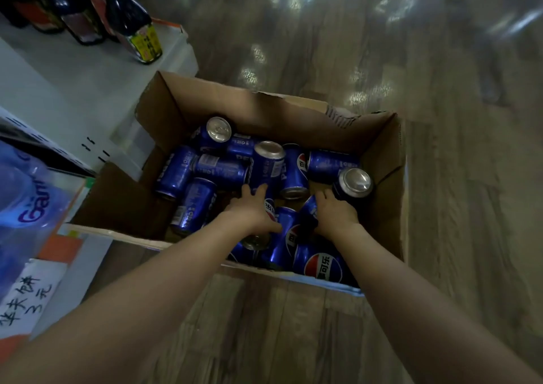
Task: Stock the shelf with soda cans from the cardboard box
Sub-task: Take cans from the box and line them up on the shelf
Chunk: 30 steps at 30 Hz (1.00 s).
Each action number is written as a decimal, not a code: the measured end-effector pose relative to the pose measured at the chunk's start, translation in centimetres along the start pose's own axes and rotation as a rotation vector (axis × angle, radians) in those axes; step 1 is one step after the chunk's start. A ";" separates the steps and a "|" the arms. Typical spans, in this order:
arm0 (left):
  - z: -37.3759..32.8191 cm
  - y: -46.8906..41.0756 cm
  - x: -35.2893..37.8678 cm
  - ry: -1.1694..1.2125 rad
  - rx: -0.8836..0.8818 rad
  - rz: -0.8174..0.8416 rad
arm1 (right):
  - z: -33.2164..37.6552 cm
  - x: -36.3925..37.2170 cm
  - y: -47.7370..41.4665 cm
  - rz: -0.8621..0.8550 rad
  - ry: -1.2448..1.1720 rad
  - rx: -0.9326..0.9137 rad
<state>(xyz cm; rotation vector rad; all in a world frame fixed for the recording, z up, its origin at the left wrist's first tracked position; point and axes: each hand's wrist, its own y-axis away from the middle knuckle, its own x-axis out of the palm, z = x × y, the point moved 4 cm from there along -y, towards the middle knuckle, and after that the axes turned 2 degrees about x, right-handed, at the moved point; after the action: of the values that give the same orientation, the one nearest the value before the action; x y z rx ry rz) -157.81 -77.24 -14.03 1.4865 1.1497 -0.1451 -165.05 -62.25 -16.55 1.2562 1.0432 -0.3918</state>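
blue pepsi cans (pixel 220 170) lie jumbled in the cardboard box (pixel 264 104); left hand (pixel 255 208) and right hand (pixel 336 211) each curl round one, and lifting could topple the upright can (pixel 354 182) beside.

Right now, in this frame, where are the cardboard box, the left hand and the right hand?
cardboard box (pixel 235 101): head view, inside of the far wall.
left hand (pixel 253 210): head view, back of the hand.
right hand (pixel 338 213): head view, back of the hand.
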 end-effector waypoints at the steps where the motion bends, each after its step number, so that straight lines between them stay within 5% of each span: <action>1: 0.0 0.0 0.0 0.005 0.001 -0.005 | 0.0 0.1 -0.1 -0.009 0.011 0.005; 16: 1.1 -0.7 -0.2 0.133 -0.122 -0.006 | -0.2 -1.1 1.1 -0.033 -0.045 -0.035; 30: 3.2 5.2 -5.5 -0.014 0.069 -0.098 | 2.3 -9.2 5.0 -0.184 0.092 -0.207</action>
<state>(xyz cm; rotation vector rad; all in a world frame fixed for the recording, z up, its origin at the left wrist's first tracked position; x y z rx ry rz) -155.32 -81.99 -7.75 1.4880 1.2172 -0.2646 -165.11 -65.33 -6.26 1.0039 1.2500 -0.3590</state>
